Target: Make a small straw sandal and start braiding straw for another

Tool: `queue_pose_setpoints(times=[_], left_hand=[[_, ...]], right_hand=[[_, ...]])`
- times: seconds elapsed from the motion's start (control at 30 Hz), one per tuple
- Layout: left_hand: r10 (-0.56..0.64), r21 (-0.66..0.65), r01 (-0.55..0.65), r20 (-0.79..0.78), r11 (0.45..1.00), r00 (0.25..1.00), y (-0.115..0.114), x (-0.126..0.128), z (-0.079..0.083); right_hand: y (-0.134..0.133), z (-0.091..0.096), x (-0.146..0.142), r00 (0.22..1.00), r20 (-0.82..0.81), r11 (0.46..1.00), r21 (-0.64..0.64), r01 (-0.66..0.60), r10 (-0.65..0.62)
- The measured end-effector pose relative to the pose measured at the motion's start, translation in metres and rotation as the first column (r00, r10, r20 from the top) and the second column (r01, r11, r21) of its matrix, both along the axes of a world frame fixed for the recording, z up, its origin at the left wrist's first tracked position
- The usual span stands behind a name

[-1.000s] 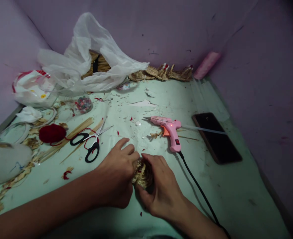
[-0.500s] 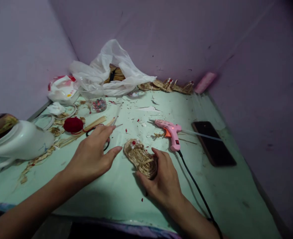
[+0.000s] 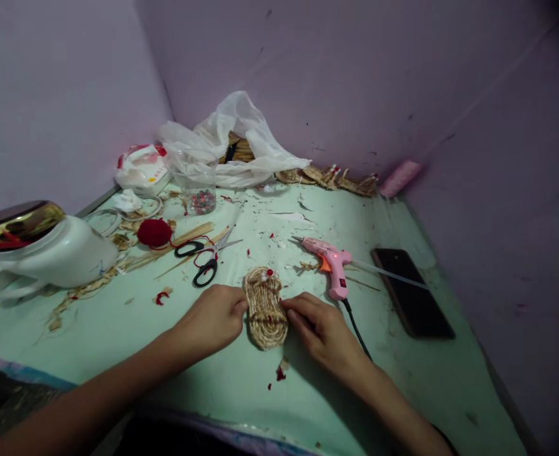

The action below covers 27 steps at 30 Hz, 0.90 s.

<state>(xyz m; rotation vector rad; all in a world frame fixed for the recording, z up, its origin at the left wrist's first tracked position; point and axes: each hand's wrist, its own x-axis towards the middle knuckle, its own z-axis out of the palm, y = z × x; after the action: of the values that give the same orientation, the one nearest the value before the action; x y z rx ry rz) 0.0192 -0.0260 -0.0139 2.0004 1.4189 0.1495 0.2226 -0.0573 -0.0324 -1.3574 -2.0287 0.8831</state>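
A small straw slipper [image 3: 266, 329], made of coiled and braided fibre, is in front of me, its far end trimmed with a red bead [image 3: 269, 272] and white ones. My left hand [image 3: 217, 316] is closed at its left edge, with the fingertips mostly hidden. On the opposite edge, my right hand [image 3: 320, 323] pinches with thumb and forefinger. Whether the slipper rests fully on the table I cannot tell. Black-handled scissors [image 3: 207, 256] lie spread beyond my left hand. Past my right hand lies a pink glue gun [image 3: 334, 263] with a glue stick in its back.
A dark phone [image 3: 412, 297] is at the right. To the left are a white jug [image 3: 80, 250], a red yarn ball [image 3: 154, 233] and a clear cup of beads [image 3: 203, 199]. A plastic bag [image 3: 246, 126] and more straw pieces [image 3: 329, 177] line the wall.
My left hand has moved from beside the scissors to the slipper's left edge and closed. The slipper is turned more upright in view, and my right hand has gone from cupping it to pinching its edge.
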Motion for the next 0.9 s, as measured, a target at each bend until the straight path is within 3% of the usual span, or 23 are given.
queue_pose_setpoints(times=[0.17,0.37,0.5,0.67,0.8,0.9], left_hand=[[-0.049,-0.092,0.044,-0.052,0.995,0.997,0.012,-0.001,-0.007],[-0.165,-0.017,0.165,-0.021,0.986,0.986,0.015,0.002,-0.009],[-0.147,-0.068,0.149,0.028,0.987,0.989,0.016,0.004,-0.007],[-0.180,-0.116,0.182,0.026,0.976,0.983,0.017,0.003,-0.008],[-0.094,-0.124,0.095,0.013,0.988,0.995,0.016,0.006,-0.009],[0.006,-0.225,-0.006,0.002,0.974,1.000,0.019,0.011,-0.010]], right_hand=[[0.011,-0.010,0.000,0.999,-0.029,0.999,-0.049,0.016,-0.017],[0.015,-0.006,0.000,0.993,0.005,0.993,0.025,-0.114,0.114],[0.019,-0.002,-0.001,0.977,0.065,0.979,0.014,-0.204,0.203],[0.020,-0.004,-0.002,0.979,0.038,0.979,0.002,-0.201,0.201],[0.019,-0.005,-0.002,0.986,-0.021,0.985,-0.048,-0.165,0.164],[0.021,-0.004,-0.001,0.985,-0.061,0.984,-0.067,-0.163,0.159]])
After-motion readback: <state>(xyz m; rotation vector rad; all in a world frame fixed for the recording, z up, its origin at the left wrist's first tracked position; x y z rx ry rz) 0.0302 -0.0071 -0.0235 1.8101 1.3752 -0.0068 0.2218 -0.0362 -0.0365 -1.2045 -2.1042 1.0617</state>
